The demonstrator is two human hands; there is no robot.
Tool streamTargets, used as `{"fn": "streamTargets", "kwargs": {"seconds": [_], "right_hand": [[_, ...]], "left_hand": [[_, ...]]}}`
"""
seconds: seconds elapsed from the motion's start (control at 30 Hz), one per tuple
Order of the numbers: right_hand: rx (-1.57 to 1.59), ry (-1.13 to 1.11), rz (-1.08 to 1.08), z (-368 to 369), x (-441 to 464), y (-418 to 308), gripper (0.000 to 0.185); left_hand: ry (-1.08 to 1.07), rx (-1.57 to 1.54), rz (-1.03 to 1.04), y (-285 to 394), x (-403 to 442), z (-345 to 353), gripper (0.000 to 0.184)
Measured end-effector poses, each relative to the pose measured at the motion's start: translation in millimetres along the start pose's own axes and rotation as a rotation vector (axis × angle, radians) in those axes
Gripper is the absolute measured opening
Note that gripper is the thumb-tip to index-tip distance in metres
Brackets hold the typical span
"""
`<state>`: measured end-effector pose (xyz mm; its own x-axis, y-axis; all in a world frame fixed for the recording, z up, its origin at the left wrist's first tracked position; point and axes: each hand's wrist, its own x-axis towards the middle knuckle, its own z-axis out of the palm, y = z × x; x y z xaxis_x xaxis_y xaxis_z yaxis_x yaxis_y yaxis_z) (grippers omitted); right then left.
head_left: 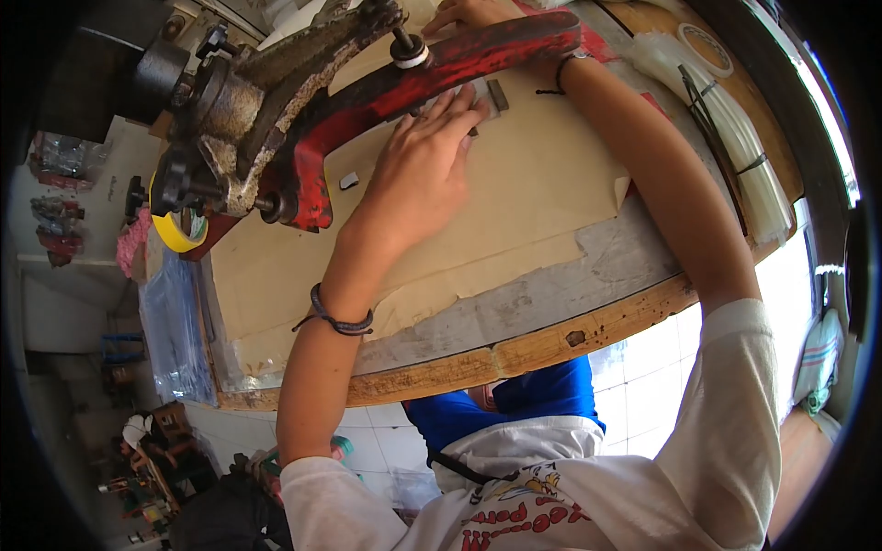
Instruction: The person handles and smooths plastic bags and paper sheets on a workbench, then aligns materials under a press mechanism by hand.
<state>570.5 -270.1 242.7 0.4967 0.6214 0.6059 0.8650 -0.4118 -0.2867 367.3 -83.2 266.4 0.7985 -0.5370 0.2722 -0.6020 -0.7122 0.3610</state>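
Note:
My left hand lies palm down on a tan sheet, its fingers stretched out beneath the red arm of a worn machine. Its fingertips press on a small clear-looking piece, mostly covered, beside a short dark metal bar. Beyond the red arm, at the top edge, my right hand rests with its visible fingers extended over a pale surface. The red arm and the frame edge hide part of that hand, and I see nothing gripped in it. A small white-and-dark piece lies left of my left wrist.
The machine's heavy metal head overhangs the table's left side, with a yellow tape roll below. Clear plastic sheets hang at the left edge. Bundled clear strips and a pale ring lie right. Another person is far lower left.

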Motion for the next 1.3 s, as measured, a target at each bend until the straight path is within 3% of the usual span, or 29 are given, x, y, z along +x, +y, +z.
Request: {"fn": "streamTargets", "kwargs": {"seconds": [0.2,0.3,0.4,0.5,0.6,0.73,0.87,0.9,1.1,1.2,1.3], "right_hand": [[0.033,-0.039,0.132,-22.9,-12.0,-33.0,0.027],[-0.026,0.018,-0.043,-14.6,-10.2,-12.8,0.03],[-0.041,-0.001,-0.003,-13.7,-9.5,-11.3,0.029],[-0.186,-0.02,-0.165,-11.7,-12.9,-4.7,0.038],[-0.183,-0.032,0.026,-4.1,-9.6,4.3,0.034],[-0.233,-0.064,0.056,-7.8,-15.1,-2.3,0.032],[-0.437,-0.027,0.132,-8.7,-34.8,-9.0,0.047],[-0.575,0.038,0.037,-6.2,-39.0,-10.6,0.052],[-0.631,-0.249,0.165,-26.4,-64.6,-51.0,0.024],[-0.751,-0.159,-0.099,-42.6,-101.5,-70.0,0.022],[-0.501,-0.062,0.068,-51.8,-99.5,-103.2,0.028]], "left_hand": [[0.036,-0.059,0.034,-2.7,-1.9,-4.7,0.036],[0.079,-0.04,0.051,0.0,-2.3,-8.5,0.033],[0.107,0.009,0.055,3.5,-3.0,-7.7,0.032],[0.129,0.082,0.031,7.4,-4.7,-0.7,0.029],[0.147,0.237,0.068,5.8,-5.4,6.3,0.028],[0.099,0.368,0.047,9.7,-2.9,7.7,0.034],[0.056,0.346,0.018,15.2,-3.0,2.6,0.039],[0.079,0.345,0.044,13.9,-4.0,2.7,0.041],[0.071,0.335,0.062,15.3,-6.4,4.6,0.047],[0.09,0.338,0.063,13.6,-5.4,7.9,0.047],[0.055,0.333,-0.006,17.7,-6.4,1.3,0.047]]}}
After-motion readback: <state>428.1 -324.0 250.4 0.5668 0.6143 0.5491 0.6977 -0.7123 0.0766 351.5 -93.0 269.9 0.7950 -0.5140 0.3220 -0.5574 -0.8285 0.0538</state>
